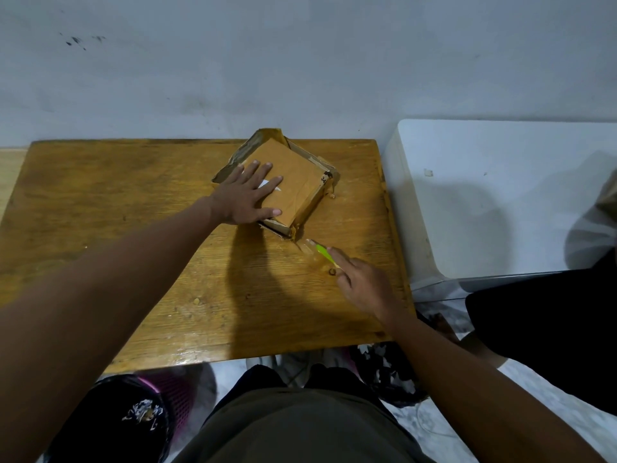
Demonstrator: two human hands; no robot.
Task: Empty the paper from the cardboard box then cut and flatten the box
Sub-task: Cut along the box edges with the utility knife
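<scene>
The wooden table (117, 228) takes up most of the view, and the cardboard box (293, 185) sits toward its far edge, turned so one corner points back at the person. It lies with a closed face up, and flaps stick out from under it at the far and left sides, so it looks as though it is already upside down and ready for cutting (whether any paper is left inside cannot be seen from here).

The left hand (248, 195) lies flat on top of the box, fingers spread and straight, pressing it down against the table. The right hand (362, 282) is just off the near corner of the box, fingers curled round a small cutter (323, 252) with a green handle; the forefinger lies along it. Its tip points at that near corner and seems to be close to it, though the blade itself is too blurred to make out.

To do this step well, I would keep the left palm bearing straight down so the box cannot skid on the smooth wood. The cut should run along a taped seam or corner edge, with a shallow blade and the stroke drawn away from the left thumb, which sits near the near edge. Once the seams are open, the sides should fold down flat.
</scene>
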